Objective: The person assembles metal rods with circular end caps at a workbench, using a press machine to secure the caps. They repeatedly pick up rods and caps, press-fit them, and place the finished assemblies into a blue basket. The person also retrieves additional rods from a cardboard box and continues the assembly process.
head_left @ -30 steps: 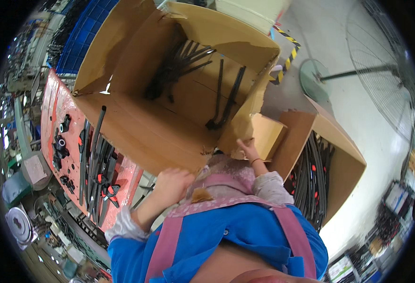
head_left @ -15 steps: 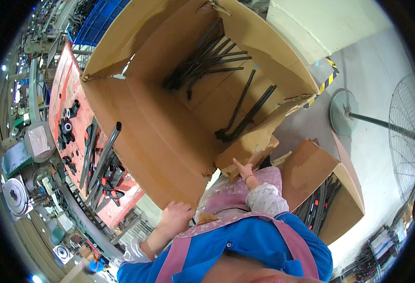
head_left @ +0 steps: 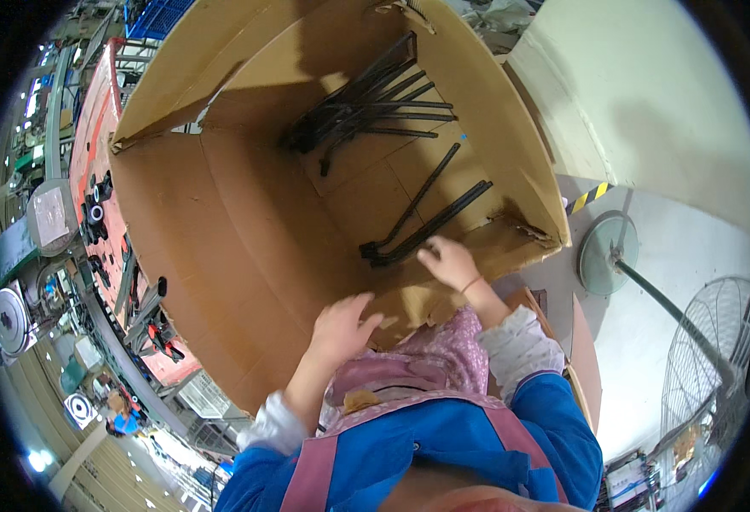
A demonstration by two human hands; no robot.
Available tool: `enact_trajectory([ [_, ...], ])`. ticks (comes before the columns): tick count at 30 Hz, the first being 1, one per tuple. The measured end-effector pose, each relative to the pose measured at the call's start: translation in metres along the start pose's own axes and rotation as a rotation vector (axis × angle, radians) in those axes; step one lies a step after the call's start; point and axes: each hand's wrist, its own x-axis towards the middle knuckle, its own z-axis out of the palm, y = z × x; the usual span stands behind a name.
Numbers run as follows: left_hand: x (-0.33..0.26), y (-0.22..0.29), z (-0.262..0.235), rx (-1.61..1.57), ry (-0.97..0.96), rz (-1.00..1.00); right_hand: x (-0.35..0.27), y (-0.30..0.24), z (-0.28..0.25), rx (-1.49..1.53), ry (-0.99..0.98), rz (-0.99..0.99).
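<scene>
A large brown cardboard box (head_left: 247, 316) lies open in front of me. Several long black bars (head_left: 349, 111) are bunched at its far end. Closer to me lie a few more black bars (head_left: 426, 224), their thick ends pointing left. Inside the near edge is my right hand (head_left: 450, 263), fingers slightly bent and apart, just short of these bars and gripping nothing. My left hand (head_left: 341, 327) hovers over the near left part of the box, thumb and fingers spread, with nothing in it.
On the left stands a red-topped table (head_left: 93, 162) with black parts. A round-based fan (head_left: 610, 256) stands to the right by a pale wall. Another cardboard box (head_left: 581, 358) is partly hidden behind my right arm. A blue crate (head_left: 157, 19) sits at the far left.
Both hands have left the box's near edge. My right hand has moved forward into the box toward the nearer bars; my left has risen and opened. The view has shifted.
</scene>
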Motion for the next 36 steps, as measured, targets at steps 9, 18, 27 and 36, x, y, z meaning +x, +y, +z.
enact_trajectory([
  [9,0.317,-0.099,0.050,0.457,-0.144,-0.019,0.155,0.096,-0.032,-0.014,0.073,0.124],
  [18,0.562,-0.187,0.056,0.865,0.279,0.247,0.149,0.165,0.020,-0.124,-0.293,0.269],
  [27,0.660,-0.198,0.068,0.845,0.347,-0.044,0.171,0.186,0.068,-0.168,-0.365,0.352],
  [36,0.562,-0.193,0.083,0.444,0.278,-0.065,0.280,0.158,0.126,0.985,-0.049,0.382],
])
